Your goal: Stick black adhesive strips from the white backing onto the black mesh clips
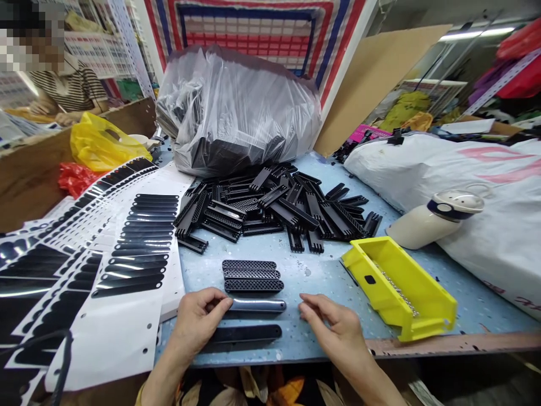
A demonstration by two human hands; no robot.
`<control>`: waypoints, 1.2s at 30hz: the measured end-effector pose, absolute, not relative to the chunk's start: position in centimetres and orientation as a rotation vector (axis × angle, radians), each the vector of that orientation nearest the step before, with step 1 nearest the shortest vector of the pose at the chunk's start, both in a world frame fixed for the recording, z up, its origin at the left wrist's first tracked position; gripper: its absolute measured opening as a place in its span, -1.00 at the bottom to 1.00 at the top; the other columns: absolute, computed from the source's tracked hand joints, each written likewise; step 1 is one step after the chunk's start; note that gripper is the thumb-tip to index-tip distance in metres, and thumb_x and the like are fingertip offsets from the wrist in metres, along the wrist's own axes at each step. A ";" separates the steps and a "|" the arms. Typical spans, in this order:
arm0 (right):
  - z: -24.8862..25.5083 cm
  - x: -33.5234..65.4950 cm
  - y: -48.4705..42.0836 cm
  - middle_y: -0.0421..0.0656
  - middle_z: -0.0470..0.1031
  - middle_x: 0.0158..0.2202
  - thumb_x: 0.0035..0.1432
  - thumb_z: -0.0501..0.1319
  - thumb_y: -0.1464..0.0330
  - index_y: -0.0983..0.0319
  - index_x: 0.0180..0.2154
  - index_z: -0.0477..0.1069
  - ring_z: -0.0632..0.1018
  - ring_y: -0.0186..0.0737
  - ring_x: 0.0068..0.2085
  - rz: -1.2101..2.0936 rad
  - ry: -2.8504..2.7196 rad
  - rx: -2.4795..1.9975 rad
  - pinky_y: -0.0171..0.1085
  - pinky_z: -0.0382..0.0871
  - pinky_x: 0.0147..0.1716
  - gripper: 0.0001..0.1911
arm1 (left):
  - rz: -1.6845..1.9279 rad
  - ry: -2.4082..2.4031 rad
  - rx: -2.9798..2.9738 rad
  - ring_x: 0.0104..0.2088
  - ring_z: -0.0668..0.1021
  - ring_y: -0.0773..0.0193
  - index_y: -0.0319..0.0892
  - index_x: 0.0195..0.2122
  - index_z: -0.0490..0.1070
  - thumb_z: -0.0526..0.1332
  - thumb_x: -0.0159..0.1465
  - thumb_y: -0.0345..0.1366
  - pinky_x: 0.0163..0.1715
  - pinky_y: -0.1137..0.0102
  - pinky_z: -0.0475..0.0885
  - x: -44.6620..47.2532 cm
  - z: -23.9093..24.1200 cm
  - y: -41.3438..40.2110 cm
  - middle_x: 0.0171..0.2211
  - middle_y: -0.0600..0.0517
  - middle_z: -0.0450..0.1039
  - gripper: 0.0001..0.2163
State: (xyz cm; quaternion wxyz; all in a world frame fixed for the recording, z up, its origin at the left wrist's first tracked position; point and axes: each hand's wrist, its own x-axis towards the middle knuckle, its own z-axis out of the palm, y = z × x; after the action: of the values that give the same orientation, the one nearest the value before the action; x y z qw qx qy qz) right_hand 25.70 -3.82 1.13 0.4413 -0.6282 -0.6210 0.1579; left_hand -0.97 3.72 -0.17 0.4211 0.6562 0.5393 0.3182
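My left hand (200,317) pinches the left end of a glossy black strip (258,305) with rounded ends, lying crosswise near the table's front edge. Just right of the strip's other end, my right hand (332,321) hovers with thumb and fingers apart, holding nothing. Nearer to me lies a second, darker strip (249,333), its left end partly behind my left hand. Beyond the glossy strip, several lattice-faced black pieces (252,275) are lined up side by side. Sheets of black adhesive strips (141,242) spread out left of my left hand.
A heap of black plastic pieces (274,206) covers the table's middle, before a large clear bag (245,113). At right are a yellow bin (431,290) with small metal parts, a cream bottle (422,225) and a white sack (422,163). Another person (70,87) sits far left.
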 end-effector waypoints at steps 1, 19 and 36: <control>1.0 25.4 -3.8 -0.13 0.62 -0.50 0.19 0.23 0.29 0.23 -0.30 0.60 0.62 -0.19 -0.55 0.429 -1.560 -1.552 -0.31 0.56 -0.56 -0.80 | 0.786 1.348 1.660 -0.62 0.41 0.31 -0.15 -0.53 0.58 0.22 0.15 -0.10 -0.61 0.48 0.25 -1.0 -0.1 3.8 -0.66 0.08 0.44 -0.73; 0.4 23.0 -3.0 -0.13 0.54 -0.45 0.10 0.16 0.43 0.30 -0.18 0.56 0.54 -0.24 -0.50 0.618 -1.702 -1.509 -0.27 0.49 -0.47 -0.73 | 0.507 1.155 2.510 -0.33 0.56 -0.01 -0.17 -0.38 0.52 0.35 0.09 -0.38 -0.29 0.08 0.44 2.0 2.9 3.2 -0.37 -0.06 0.57 -0.93; -0.2 21.8 0.3 -0.25 0.41 -0.56 0.16 0.34 0.15 0.21 -0.53 0.41 0.43 -0.30 -0.52 0.560 -1.880 -1.570 -0.32 0.26 -0.50 -0.66 | 0.447 1.142 2.297 -0.30 0.53 0.04 -0.20 -0.38 0.50 0.27 0.08 -0.49 -0.26 0.15 0.39 1.9 1.7 3.7 -0.38 -0.06 0.56 -0.90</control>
State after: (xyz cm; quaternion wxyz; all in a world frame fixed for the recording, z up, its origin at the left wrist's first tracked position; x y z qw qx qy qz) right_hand 21.77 0.32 -0.22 0.3091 -0.5942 -0.7116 0.2121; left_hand 1.87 3.71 1.70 0.2658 0.8504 0.4229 0.1656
